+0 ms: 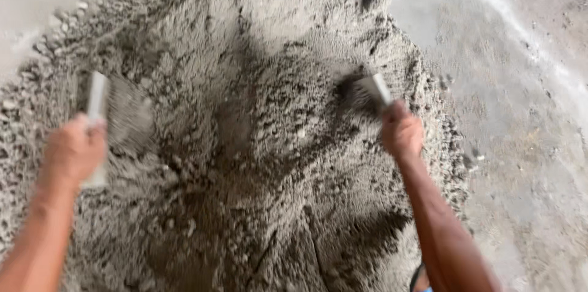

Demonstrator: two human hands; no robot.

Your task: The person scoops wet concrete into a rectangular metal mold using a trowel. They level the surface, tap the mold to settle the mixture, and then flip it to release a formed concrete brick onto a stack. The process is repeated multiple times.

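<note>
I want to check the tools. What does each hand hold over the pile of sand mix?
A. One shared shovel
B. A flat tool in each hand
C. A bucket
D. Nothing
B: the left hand and the right hand each grip their own flat tool on the sand pile.

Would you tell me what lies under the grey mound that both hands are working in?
Around the mound, bare grey floor shows, so it appears to sit on that. The floor directly beneath is covered, as are the working ends of the pale-handled tools held by the left hand and right hand.
</note>
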